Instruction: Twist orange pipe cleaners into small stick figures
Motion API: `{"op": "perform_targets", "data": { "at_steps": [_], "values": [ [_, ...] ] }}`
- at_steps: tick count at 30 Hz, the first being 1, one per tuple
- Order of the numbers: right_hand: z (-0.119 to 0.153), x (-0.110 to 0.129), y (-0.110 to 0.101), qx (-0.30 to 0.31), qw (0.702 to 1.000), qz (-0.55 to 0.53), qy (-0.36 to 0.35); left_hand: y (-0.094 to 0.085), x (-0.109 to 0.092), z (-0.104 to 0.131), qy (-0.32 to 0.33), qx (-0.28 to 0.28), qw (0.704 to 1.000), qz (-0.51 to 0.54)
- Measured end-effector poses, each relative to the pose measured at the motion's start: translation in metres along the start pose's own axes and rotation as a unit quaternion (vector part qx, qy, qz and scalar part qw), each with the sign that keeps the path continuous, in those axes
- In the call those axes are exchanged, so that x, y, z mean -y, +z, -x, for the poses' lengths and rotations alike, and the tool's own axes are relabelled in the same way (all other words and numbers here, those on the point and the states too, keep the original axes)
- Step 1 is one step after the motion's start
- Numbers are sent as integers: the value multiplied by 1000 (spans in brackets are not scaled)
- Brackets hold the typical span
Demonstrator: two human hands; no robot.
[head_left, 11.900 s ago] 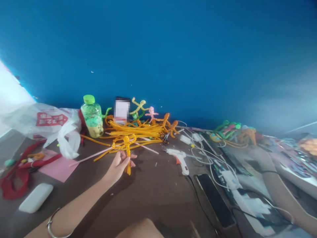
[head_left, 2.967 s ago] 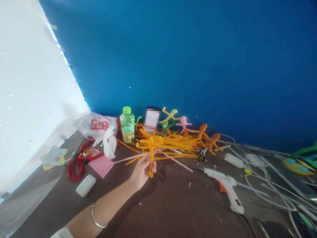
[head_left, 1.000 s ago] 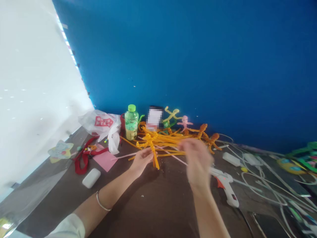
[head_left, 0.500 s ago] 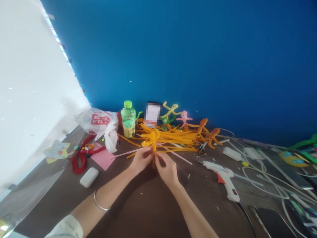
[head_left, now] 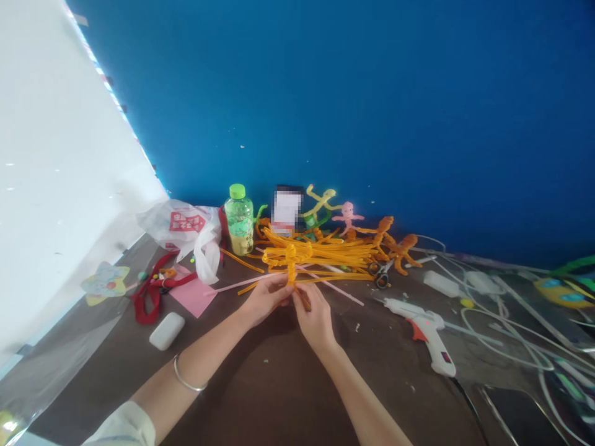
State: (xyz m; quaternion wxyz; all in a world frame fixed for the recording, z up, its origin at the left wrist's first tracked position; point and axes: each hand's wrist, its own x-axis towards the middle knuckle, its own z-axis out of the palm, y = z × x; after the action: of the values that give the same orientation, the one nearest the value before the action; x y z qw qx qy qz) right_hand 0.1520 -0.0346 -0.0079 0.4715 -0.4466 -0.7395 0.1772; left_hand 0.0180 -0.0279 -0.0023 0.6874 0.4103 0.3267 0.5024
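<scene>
- Orange pipe-cleaner figure: it is upright in both hands, above the dark table and in front of the loose orange pipe cleaners.
- Left hand: its fingers pinch the figure around the lower body, with the arms and head showing above.
- Right hand: thumb and fingers are closed on the lower strands, close beside the left fingertips.
- The step in hand looks like shaping the lower part — probably bending or twisting the strands into legs — while the upper body already has its form.
- The next move, as I judge it, calls for a firm left pinch and small right-hand turns; a loose hold could let the body swivel or the coils slacken.
- Far right of the hands, the scissors lie by the pile, near another orange figure; the glue gun rests nearer, on the right — neither is in hand.
</scene>
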Motion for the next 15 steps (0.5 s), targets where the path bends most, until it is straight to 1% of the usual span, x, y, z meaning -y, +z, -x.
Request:
{"op": "perform_targets", "data": {
  "at_steps": [4,7,9,10,14,15],
  "values": [
    [1,-1,-1,17,1000,23,-8,-3,0,-1,22,13,991,-134],
    [0,-3,-3,18,999,35,-19,-3,0,-1,59,-8,978,-202],
    [-1,-5,-5,15,998,48,-28,-2,0,-1,60,-26,977,-204],
    [-1,-6,-6,13,998,55,-32,-2,0,-1,50,-31,980,-192],
    [-3,-10,-9,4,997,69,-37,0,-1,-1,-7,-63,993,-99],
    [-3,-10,-10,5,996,73,-45,0,-1,0,-12,-64,994,-85]
  ]
}}
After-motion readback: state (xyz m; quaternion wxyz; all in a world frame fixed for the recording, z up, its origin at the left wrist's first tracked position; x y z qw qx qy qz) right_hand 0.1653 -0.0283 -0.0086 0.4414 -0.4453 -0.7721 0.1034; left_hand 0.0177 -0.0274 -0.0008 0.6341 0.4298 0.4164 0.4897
